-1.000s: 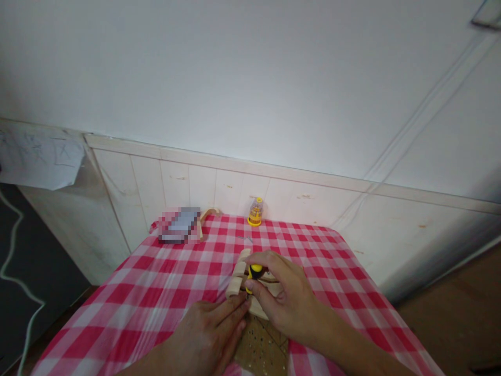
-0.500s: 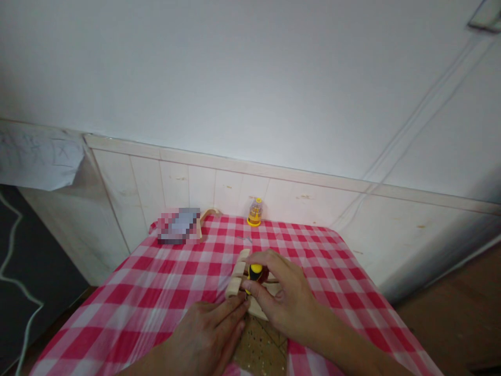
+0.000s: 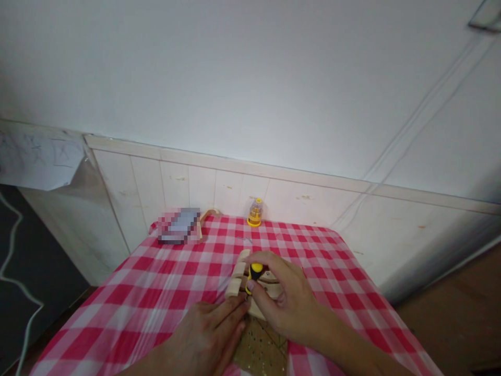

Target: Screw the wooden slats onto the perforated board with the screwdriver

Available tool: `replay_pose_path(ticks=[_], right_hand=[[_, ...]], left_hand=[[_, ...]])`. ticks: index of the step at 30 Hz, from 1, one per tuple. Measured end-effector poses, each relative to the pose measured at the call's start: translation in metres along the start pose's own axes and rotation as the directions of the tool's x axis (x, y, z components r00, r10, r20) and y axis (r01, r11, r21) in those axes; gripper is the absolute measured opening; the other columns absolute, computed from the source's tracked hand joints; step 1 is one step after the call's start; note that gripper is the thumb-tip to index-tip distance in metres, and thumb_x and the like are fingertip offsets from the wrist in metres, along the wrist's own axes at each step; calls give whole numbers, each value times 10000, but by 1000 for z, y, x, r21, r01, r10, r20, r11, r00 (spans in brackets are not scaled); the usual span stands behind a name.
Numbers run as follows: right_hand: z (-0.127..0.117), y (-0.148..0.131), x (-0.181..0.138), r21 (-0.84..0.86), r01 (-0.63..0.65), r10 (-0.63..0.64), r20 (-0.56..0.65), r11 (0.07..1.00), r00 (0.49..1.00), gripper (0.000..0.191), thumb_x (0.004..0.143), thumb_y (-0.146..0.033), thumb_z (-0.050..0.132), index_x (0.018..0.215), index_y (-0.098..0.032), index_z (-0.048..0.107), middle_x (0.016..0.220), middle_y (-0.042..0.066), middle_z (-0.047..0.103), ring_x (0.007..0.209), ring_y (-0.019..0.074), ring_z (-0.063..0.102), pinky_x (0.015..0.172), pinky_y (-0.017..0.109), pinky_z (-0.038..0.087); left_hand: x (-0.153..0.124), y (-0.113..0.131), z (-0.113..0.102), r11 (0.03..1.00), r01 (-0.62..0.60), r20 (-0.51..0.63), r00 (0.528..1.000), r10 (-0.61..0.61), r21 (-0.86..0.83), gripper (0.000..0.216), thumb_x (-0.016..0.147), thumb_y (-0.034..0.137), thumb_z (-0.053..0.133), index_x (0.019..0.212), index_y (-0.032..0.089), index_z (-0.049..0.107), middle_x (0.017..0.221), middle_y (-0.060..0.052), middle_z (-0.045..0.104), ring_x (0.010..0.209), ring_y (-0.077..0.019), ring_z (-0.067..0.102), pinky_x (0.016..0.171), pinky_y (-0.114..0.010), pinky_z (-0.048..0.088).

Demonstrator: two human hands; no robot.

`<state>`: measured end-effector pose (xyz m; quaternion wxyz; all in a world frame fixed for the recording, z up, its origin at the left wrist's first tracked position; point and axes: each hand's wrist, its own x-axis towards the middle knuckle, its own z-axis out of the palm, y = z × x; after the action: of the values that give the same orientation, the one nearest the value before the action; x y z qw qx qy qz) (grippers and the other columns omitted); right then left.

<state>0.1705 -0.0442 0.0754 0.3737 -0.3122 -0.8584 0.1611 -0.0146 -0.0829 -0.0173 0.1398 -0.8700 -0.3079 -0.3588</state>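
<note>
Pinched between the thumb and fingers of my right hand (image 3: 287, 297) is a small yellow-and-black screwdriver (image 3: 255, 270). It leans slightly, its lower end at the inner edge of a pale wooden assembly (image 3: 235, 286) with rounded blocks along its left side. My left hand (image 3: 209, 329) lies low on the left with fingers together, their tips gripping the wood close to the screwdriver's lower end. Beneath the assembly is a brown board (image 3: 260, 347) dotted with small holes. My right hand covers part of the wood, and the screwdriver's very tip is too small to make out.
A red-and-white checked cloth (image 3: 156, 297) covers the table. At the back stand a clear-topped yellow bit case (image 3: 255, 213) and, to the left, a pixelated device (image 3: 179, 226) beside a curved wooden piece (image 3: 207, 216). Small thin metal bits (image 3: 246, 239) lie before the case. A wall (image 3: 250, 104) rises behind.
My right fingers have shifted a little around the screwdriver handle, showing more of its lower part and of the wood behind. My left hand stays in place.
</note>
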Motion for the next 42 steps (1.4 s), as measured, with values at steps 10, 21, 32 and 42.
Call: replay_pose_path(ticks=[10,21,32,42], right_hand=[[2,4,-1,1,-53,53,24,999,998,281,873,-152,582,1134,-253,561,983,42,711,867,202,680,738,323,536],[1,3,-1,-19,-35,35,16,999,999,245,863,-148,609,1079,-251,560,917,21,694,816,191,660,701,308,505],[1,2,1,-9,-46,47,29,999,998,231,857,-147,622,1057,-246,561,903,21,688,810,189,652,701,306,506],[4,7,-3,1,-50,50,-8,999,999,340,863,-151,623,1177,-259,548,1002,35,707,886,204,681,762,332,536]], left_hand=[[2,0,-1,1000,-12,-19,1000,11,-22,288,960,92,416,1157,74,625,1104,-138,757,973,-207,742,612,-263,639],[0,-1,1,1000,-21,-1,1000,21,-4,289,965,101,418,1168,77,622,1119,-137,753,973,-222,743,597,-278,637],[0,-1,2,1000,-15,-3,1000,15,-17,280,957,92,430,1167,76,616,1108,-128,758,976,-225,741,599,-283,636],[0,0,2,1000,-17,8,1000,17,24,289,969,113,423,1190,80,606,1126,-120,753,997,-214,733,574,-280,623]])
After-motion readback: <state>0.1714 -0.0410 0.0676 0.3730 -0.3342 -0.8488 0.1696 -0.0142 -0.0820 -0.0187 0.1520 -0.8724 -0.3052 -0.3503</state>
